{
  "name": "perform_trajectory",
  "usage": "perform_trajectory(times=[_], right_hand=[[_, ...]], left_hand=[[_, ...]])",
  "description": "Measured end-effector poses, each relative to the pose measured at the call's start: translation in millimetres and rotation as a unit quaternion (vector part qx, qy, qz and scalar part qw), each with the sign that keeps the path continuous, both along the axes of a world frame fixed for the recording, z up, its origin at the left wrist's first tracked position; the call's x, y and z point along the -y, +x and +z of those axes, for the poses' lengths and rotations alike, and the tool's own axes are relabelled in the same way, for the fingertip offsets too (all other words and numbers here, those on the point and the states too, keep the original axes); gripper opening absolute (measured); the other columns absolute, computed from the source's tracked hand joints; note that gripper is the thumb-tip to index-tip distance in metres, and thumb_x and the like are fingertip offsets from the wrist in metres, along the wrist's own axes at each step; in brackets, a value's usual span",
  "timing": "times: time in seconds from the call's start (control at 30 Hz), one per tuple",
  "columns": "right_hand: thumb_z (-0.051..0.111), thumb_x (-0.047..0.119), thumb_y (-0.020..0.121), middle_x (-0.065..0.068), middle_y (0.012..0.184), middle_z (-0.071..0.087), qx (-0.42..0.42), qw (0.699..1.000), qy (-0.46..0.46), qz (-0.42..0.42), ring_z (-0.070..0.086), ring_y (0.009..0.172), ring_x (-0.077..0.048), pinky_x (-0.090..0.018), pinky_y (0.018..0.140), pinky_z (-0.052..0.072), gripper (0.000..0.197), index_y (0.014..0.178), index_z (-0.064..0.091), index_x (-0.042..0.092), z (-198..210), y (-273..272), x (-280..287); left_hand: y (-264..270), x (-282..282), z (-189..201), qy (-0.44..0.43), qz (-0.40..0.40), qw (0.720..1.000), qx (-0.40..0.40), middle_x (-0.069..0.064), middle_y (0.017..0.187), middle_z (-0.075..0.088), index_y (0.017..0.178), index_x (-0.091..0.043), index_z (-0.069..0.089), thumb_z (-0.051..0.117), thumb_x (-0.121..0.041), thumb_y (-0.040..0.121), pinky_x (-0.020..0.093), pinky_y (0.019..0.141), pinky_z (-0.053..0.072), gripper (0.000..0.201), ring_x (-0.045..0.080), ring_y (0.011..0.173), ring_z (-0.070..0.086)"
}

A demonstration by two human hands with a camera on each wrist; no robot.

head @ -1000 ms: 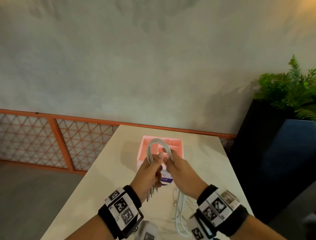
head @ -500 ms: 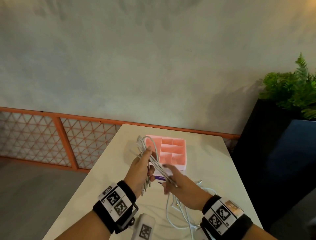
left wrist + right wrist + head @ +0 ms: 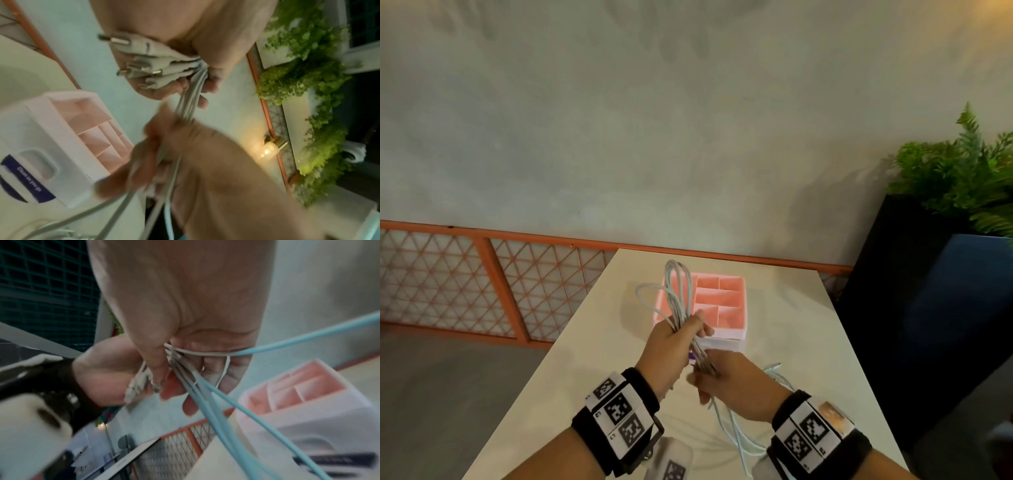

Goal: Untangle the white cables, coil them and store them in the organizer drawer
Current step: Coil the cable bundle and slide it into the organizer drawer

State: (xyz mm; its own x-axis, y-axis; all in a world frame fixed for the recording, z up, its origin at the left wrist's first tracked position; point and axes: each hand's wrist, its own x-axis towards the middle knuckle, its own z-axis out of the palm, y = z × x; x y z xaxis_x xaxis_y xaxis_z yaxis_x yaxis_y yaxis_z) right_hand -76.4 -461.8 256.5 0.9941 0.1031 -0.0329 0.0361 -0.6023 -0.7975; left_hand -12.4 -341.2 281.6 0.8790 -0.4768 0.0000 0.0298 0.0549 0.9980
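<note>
My left hand (image 3: 683, 337) grips a bundle of white cables (image 3: 677, 291) above the table, its loops standing up in front of the pink organizer drawer (image 3: 732, 320). Several plug ends (image 3: 144, 65) stick out under that fist. Just below it, my right hand (image 3: 710, 375) holds the strands that run down from the bundle, thumb and fingers curled on them (image 3: 180, 365). The loose cable tails (image 3: 736, 435) trail onto the table near my right wrist. The drawer (image 3: 82, 129) has several empty pink compartments in a white case.
The cream table (image 3: 791, 325) ends at a grey wall with an orange lattice rail (image 3: 482, 284) on the left. A dark planter with a green plant (image 3: 962, 192) stands to the right of the table. A stray plug (image 3: 775, 366) lies right of my hand.
My right hand slid down the strands away from the loops, then closed on them just under my left hand. The loops in my left hand tipped leftward.
</note>
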Motion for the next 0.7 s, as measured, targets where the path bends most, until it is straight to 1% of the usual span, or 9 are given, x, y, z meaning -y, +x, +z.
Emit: perform_trajectory(times=[0.07,0.17,0.27,0.37,0.43,0.47,0.53,0.6,0.7], right_hand=[[0.054,0.026,0.089,0.007,0.064,0.063,-0.033,0.999,-0.021,0.001,0.055,0.063,-0.004,-0.023,0.07,0.045,0.021,0.075,0.059,0.012,-12.5,-5.2,5.5],[0.052,0.032,0.087,0.01,0.062,0.063,-0.091,0.994,-0.05,0.014,0.06,0.073,-0.009,-0.032,0.083,0.049,0.014,0.077,0.055,0.022,-43.5,-12.0,16.6],[0.043,0.031,0.086,0.009,0.07,0.061,-0.158,0.986,-0.057,-0.003,0.061,0.073,-0.014,-0.04,0.088,0.05,0.014,0.077,0.053,0.024,-69.0,-19.8,29.7],[0.037,0.007,0.092,0.008,0.074,0.053,-0.181,0.982,0.023,-0.05,0.049,0.052,0.0,-0.022,0.059,0.048,0.024,0.076,0.051,0.019,-76.6,-24.8,42.0],[0.036,0.007,0.087,0.007,0.071,0.049,-0.181,0.979,0.054,-0.072,0.044,0.046,0.001,-0.018,0.048,0.036,0.023,0.075,0.053,0.018,-72.1,-25.9,50.2],[0.039,0.016,0.082,0.005,0.069,0.048,-0.176,0.98,0.059,-0.078,0.042,0.046,0.0,-0.02,0.047,0.033,0.018,0.074,0.054,0.02,-68.2,-25.9,54.4],[0.049,0.031,0.08,0.0,0.066,0.046,-0.16,0.982,0.051,-0.081,0.04,0.049,-0.007,-0.023,0.047,0.033,0.012,0.073,0.056,0.024,-55.9,-24.6,64.7],[0.056,0.034,0.087,0.003,0.064,0.046,-0.138,0.988,0.02,-0.066,0.04,0.05,-0.009,-0.022,0.048,0.036,0.015,0.079,0.056,0.021,-36.1,-23.6,74.3],[0.062,0.028,0.087,0.006,0.059,0.052,-0.073,0.994,0.053,-0.069,0.042,0.05,-0.01,-0.02,0.049,0.038,0.012,0.09,0.058,0.016,4.8,-20.4,85.1]], left_hand=[[6.3,-2.5,-3.4,0.005,0.018,1.0,0.005,-0.001,0.074,0.065,0.057,-0.013,0.052,0.047,-0.03,0.096,0.017,0.052,0.041,0.043,0.0,0.053,0.053],[14.9,-8.3,-0.3,-0.006,0.021,1.0,-0.003,-0.002,0.073,0.064,0.068,-0.009,0.065,0.045,-0.039,0.095,0.022,0.059,0.045,0.045,0.011,0.061,0.053],[26.4,-16.9,4.8,-0.037,0.05,0.998,0.028,0.005,0.095,0.064,0.059,-0.027,0.066,0.045,-0.04,0.094,0.031,0.072,0.041,0.043,0.011,0.07,0.053],[35.3,-23.7,10.4,-0.054,0.047,0.997,0.027,0.011,0.108,0.065,0.051,-0.027,0.061,0.045,-0.035,0.095,0.036,0.084,0.039,0.048,0.019,0.092,0.056],[37.5,-26.2,10.3,-0.112,0.03,0.993,-0.033,0.01,0.088,0.069,0.058,-0.02,0.056,0.043,-0.029,0.097,0.036,0.087,0.046,0.042,0.02,0.086,0.063],[36.3,-26.3,11.2,-0.149,0.015,0.987,-0.064,0.006,0.069,0.065,0.064,-0.014,0.052,0.042,-0.027,0.098,0.038,0.088,0.049,0.038,0.018,0.072,0.065],[33.0,-25.8,11.1,-0.168,0.008,0.983,-0.079,-0.004,0.046,0.044,0.071,-0.011,0.049,0.042,-0.027,0.098,0.037,0.076,0.057,0.032,0.011,0.044,0.048],[33.9,-25.5,7.9,-0.1,0.032,0.993,-0.048,-0.006,0.044,0.034,0.076,-0.011,0.051,0.045,-0.029,0.097,0.029,0.054,0.052,0.028,0.009,0.039,0.035],[37.8,-28.4,-1.7,0.028,0.052,0.998,0.008,-0.006,0.044,0.032,0.07,-0.012,0.049,0.054,-0.031,0.093,0.028,0.049,0.039,0.031,0.013,0.04,0.031]])
